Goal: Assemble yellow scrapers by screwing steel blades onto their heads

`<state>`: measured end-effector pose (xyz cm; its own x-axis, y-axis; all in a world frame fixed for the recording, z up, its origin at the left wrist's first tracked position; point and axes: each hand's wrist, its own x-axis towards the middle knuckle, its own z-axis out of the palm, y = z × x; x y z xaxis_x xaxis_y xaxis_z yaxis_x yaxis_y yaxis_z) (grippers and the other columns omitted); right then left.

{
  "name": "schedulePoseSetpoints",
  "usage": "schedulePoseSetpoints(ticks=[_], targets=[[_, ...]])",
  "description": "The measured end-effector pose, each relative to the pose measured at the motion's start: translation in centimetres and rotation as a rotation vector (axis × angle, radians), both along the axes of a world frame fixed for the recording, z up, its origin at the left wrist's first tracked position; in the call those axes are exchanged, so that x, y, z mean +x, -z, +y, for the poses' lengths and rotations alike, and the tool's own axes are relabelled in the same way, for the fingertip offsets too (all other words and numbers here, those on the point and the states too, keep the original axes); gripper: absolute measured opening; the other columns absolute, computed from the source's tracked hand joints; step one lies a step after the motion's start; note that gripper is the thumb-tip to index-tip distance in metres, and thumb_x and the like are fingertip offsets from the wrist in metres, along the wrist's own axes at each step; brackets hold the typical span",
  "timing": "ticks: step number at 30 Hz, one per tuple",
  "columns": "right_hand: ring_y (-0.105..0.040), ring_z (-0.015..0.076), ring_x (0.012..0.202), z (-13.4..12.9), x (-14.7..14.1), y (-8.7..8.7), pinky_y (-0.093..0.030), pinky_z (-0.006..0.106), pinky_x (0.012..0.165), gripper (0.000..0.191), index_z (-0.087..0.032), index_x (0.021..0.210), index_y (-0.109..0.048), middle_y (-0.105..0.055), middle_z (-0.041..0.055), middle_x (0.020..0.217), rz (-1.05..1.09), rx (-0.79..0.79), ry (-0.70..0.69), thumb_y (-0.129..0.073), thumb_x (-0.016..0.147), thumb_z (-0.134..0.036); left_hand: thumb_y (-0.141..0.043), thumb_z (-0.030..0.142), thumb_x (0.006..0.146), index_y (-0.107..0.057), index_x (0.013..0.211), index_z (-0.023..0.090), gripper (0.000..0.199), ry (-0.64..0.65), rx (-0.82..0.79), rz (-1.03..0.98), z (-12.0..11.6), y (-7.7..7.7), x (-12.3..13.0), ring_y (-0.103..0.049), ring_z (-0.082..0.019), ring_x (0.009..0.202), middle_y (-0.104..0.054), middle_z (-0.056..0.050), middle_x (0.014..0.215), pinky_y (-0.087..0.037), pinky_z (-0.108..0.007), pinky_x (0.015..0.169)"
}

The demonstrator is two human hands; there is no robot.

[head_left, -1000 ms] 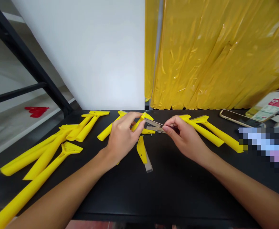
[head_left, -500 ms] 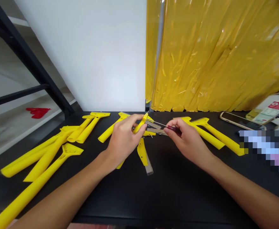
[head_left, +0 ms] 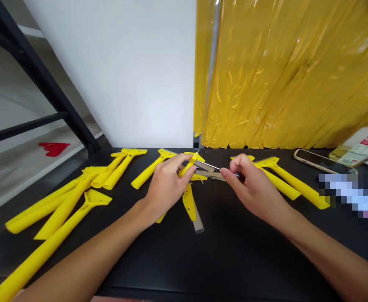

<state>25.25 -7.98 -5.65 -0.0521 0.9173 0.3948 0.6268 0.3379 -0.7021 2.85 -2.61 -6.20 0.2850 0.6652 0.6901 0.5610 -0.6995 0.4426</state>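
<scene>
Backdrop: white wall (head_left: 139, 75) and yellow plastic curtain (head_left: 284, 75) along the far edge of the table (head_left: 228, 260), behind the steel blades; black metal frame (head_left: 35, 71) far to their left, with a red piece (head_left: 54, 149) lying on a shelf (head_left: 20, 180) beyond it

Table: black top; its near edge runs beneath both forearms

Scraper handles: eight long yellow ones (head_left: 61, 214), six left of the blades and two right of them (head_left: 284, 180)

Left hand: (head_left: 168, 188) palm down, just left of the blades; the grip is closed around a short yellow piece (head_left: 188, 165)

Right hand: (head_left: 249, 184) just right of the blades, wrist angled inward; the grip is pinched nearly shut on a slim tool (head_left: 237, 176), mostly hidden by the fingers

Steel blades: two (head_left: 210, 175) between the hands, touching or nearly touching the fingers of both; a third strip (head_left: 198, 224) sits nearer the person, under a yellow piece (head_left: 189, 203)

Right side: smartphone (head_left: 325, 161) and printed packet (head_left: 360, 149) well right of the blades; a blurred patch hides whatever lies below them
</scene>
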Motion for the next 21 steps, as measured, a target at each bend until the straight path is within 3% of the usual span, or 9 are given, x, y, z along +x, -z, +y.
schedulePoseSetpoints(ticks=[3,7,14,18,21], targets=[[-0.051,0.0117,0.057,-0.2,-0.1,-0.1,-0.039,0.023,0.054,0.027,-0.026,0.092,-0.041,-0.054,-0.0064,0.071,-0.012,0.045,-0.036,-0.067,0.090,-0.034,-0.069,0.029,0.091,-0.067,0.105,0.017,0.019,-0.006,-0.113,-0.016,0.1,-0.2,-0.1,-0.067,-0.016,0.066,-0.071,-0.001,0.075,-0.051,-0.026,0.061],[-0.058,0.0136,0.061,0.0,-0.2,0.1,-0.042,0.023,0.056,0.012,-0.025,0.099,-0.043,-0.062,-0.0031,0.077,-0.113,0.060,-0.079,-0.055,0.097,-0.028,-0.069,0.035,0.091,-0.066,0.104,0.019,0.022,-0.019,-0.218,-0.035,0.3,-0.5,-0.3,-0.065,-0.015,0.060,-0.069,0.001,0.071,-0.049,-0.025,0.058],[-0.065,0.0230,0.068,0.8,0.2,0.9,-0.033,0.031,0.057,0.022,-0.023,0.096,-0.054,-0.071,0.0037,0.083,-0.429,0.120,0.155,-0.047,0.103,-0.042,-0.069,0.035,0.091,-0.067,0.106,0.019,0.022,-0.008,-0.204,-0.036,0.3,-0.6,-0.4,-0.063,-0.013,0.059,-0.069,0.001,0.072,-0.048,-0.025,0.058],[-0.061,0.0194,0.068,0.8,0.3,0.8,-0.035,0.030,0.061,0.037,-0.022,0.082,-0.053,-0.065,0.0017,0.076,-0.343,0.071,0.035,-0.036,0.107,-0.044,-0.067,0.031,0.092,-0.068,0.110,0.019,0.022,-0.013,-0.116,-0.005,0.2,-0.4,-0.3,-0.064,-0.013,0.064,-0.071,-0.001,0.080,-0.047,-0.025,0.058],[-0.055,0.0160,0.060,0.6,0.1,0.6,-0.035,0.029,0.058,0.031,-0.024,0.088,-0.053,-0.058,-0.0023,0.068,-0.220,-0.023,-0.042,-0.040,0.105,-0.046,-0.068,0.031,0.091,-0.068,0.109,0.020,0.022,-0.015,-0.142,-0.004,0.3,-0.3,-0.3,-0.063,-0.014,0.063,-0.071,-0.001,0.079,-0.046,-0.024,0.056]])
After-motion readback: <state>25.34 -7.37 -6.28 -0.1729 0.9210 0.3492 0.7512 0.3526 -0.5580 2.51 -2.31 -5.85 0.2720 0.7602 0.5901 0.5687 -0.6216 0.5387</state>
